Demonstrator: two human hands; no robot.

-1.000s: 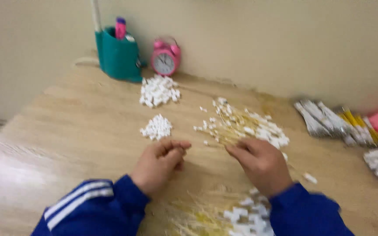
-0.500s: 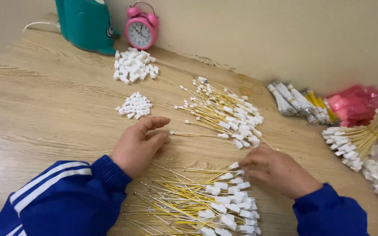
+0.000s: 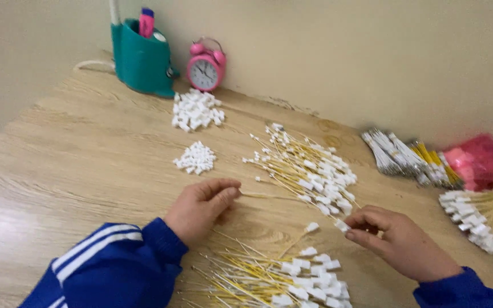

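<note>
My left hand (image 3: 203,205) rests on the wooden table (image 3: 87,154), and its fingertips pinch one end of a thin yellow wire (image 3: 269,196) that runs to the right. My right hand (image 3: 397,239) pinches a small white connector (image 3: 342,225) between thumb and forefinger. Between and beyond the hands lies a spread pile of yellow wires with white connectors (image 3: 309,165). A second such pile (image 3: 275,274) lies close to me, between my blue sleeves.
Two heaps of loose white connectors (image 3: 195,158) (image 3: 196,109) lie left of centre. A teal pen holder (image 3: 141,54) and a pink alarm clock (image 3: 205,67) stand by the wall. At the right are wire bundles (image 3: 397,154) (image 3: 480,211) and a pink bag (image 3: 483,159).
The view has shifted a little. My right hand has moved up from the near pile with a white connector in its fingertips. My left hand stays on the yellow wire.
</note>
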